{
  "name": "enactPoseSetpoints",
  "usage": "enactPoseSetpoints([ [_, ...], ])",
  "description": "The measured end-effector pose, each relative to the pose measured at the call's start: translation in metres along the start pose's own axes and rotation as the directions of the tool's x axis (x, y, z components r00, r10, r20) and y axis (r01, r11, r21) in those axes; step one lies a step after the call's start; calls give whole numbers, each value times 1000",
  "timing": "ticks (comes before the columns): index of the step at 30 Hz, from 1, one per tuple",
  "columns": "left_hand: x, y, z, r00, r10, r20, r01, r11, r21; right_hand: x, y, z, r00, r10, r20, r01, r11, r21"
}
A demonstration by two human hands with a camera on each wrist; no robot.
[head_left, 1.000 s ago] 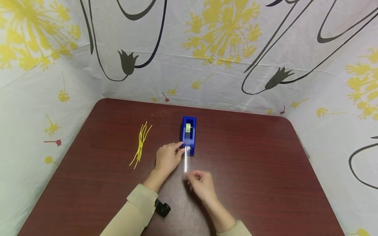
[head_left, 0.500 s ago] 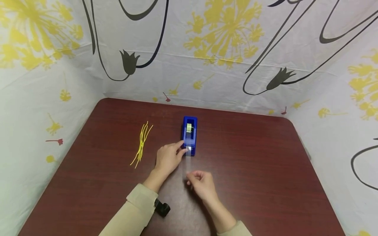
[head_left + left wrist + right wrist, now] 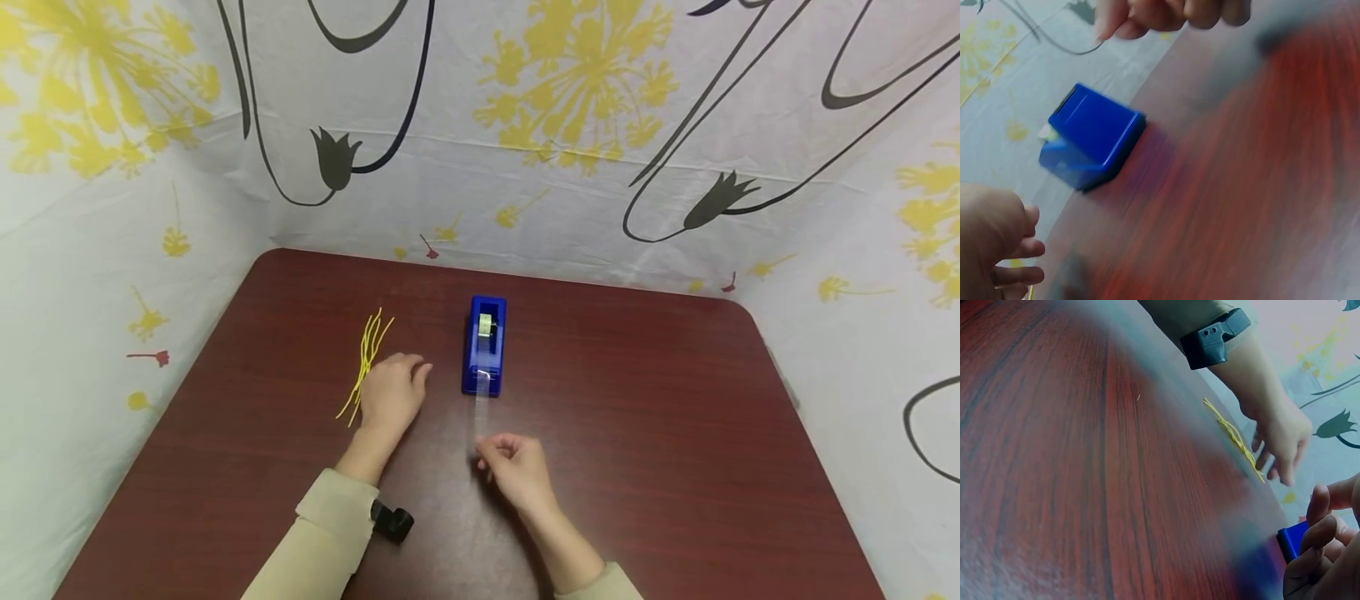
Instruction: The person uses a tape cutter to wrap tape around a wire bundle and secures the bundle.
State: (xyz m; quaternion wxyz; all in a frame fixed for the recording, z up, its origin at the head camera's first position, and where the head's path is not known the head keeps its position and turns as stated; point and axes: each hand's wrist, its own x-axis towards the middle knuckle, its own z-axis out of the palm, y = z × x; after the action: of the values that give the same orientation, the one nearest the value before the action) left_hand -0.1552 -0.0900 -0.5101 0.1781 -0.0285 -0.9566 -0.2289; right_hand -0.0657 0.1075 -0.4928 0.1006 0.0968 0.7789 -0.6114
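Note:
A blue tape dispenser [image 3: 484,346] with a small roll of clear tape [image 3: 485,323] stands mid-table. From its front edge a strip of clear tape [image 3: 481,415] stretches toward the person, its free end pinched between thumb and finger of the right hand [image 3: 517,471]. To the dispenser's left, apart from it, the left hand [image 3: 392,396] hangs with relaxed fingers and holds nothing. Several yellow strings [image 3: 369,346] lie in a loose bundle beside that hand, partly covered by it in the head view. In the left wrist view the dispenser [image 3: 1094,134] shows between both hands.
The dark red wooden table [image 3: 637,417] has rounded far corners. A white patterned cloth [image 3: 585,208] hangs behind it and at both sides. A black wrist camera [image 3: 392,522] sits at the left sleeve's cuff.
The left hand has let go of the dispenser's front and moved left to the yellow strings. The right hand stays in place with the tape end, and the strip remains stretched.

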Motion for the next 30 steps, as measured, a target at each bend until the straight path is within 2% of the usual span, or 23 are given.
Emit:
enactPoseSetpoints([
  [4,0,-10,-7,998,-62,27,62,998,6,0,-2,-1,1000,-1,-6,1,1000,-19],
  [9,-2,-21,-10,995,-83,47,82,997,12,0,0,-1,1000,-5,0,5,1000,-19],
  [18,-1,-40,-13,997,-75,-15,75,997,19,-1,1,-3,999,-31,9,31,999,-5],
  [24,-2,-48,-18,994,-104,-33,104,995,8,-2,-2,-3,999,-35,14,35,999,-14],
  [30,-5,-54,-22,978,-204,-34,206,974,99,-1,-1,-3,999,-32,10,33,999,-30],
])
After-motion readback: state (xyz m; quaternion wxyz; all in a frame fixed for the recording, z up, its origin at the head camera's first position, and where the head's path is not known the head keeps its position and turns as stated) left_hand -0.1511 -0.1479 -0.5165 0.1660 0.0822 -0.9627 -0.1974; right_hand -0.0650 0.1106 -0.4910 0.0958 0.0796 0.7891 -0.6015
